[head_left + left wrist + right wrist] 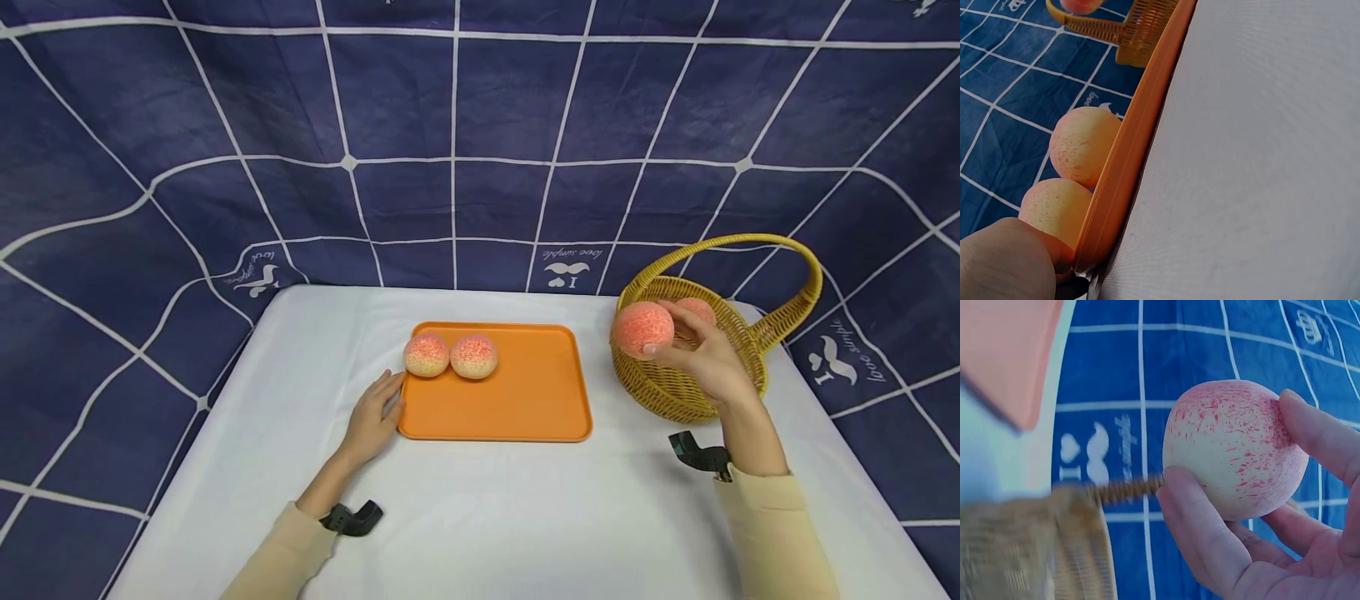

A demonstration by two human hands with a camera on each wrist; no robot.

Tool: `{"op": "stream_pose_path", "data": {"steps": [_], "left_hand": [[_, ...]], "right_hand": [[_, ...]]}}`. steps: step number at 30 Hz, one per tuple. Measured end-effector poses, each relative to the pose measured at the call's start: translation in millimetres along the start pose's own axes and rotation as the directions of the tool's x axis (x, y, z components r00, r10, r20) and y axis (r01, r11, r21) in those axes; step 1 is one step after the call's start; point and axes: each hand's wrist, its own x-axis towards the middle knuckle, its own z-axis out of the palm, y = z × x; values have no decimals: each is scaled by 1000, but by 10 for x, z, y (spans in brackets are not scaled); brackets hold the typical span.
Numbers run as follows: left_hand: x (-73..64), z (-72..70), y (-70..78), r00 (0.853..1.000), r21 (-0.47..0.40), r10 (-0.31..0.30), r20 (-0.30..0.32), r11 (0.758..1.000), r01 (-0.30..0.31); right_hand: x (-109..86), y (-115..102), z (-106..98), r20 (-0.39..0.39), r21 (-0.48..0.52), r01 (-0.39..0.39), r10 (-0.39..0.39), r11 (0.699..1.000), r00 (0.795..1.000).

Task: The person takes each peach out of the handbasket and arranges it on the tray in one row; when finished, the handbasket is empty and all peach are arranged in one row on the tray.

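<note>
My right hand [708, 358] holds a pink-and-cream peach [643, 328] above the near left part of a wicker basket [660, 396]. In the right wrist view, thumb and fingers grip this peach [1235, 450] from its sides. Another peach [697, 311] is inside the basket, partly hidden behind the hand. Two peaches, one at the left [427, 355] and one beside it [474, 357], sit at the far left of an orange tray [517, 400]. My left hand [372, 419] touches the tray's left edge with its fingers extended.
The basket's tall arched handle [738, 240] rises at the back right. A white cloth [510, 517] covers the table. Behind it hangs a dark blue sheet [502, 200] with white grid lines. Each wrist wears a black strap, one on the left [352, 518] and one on the right [701, 454].
</note>
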Motion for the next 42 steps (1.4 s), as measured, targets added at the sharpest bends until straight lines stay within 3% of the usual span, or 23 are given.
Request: {"op": "stream_pose_path", "data": {"steps": [15, 22, 33, 42], "left_hand": [[5, 10, 17, 1000, -2, -17, 12, 1000, 17], [16, 16, 22, 1000, -3, -5, 9, 1000, 5], [22, 21, 0, 1000, 8, -13, 6, 1000, 13], [-2, -2, 20, 1000, 13, -3, 2, 1000, 3]], "right_hand": [[341, 90, 788, 193, 165, -49, 17, 985, 981], [456, 126, 1085, 229, 170, -70, 30, 983, 973], [585, 291, 1390, 248, 177, -179, 133, 968, 960], [633, 385, 1510, 267, 172, -197, 147, 965, 952]]}}
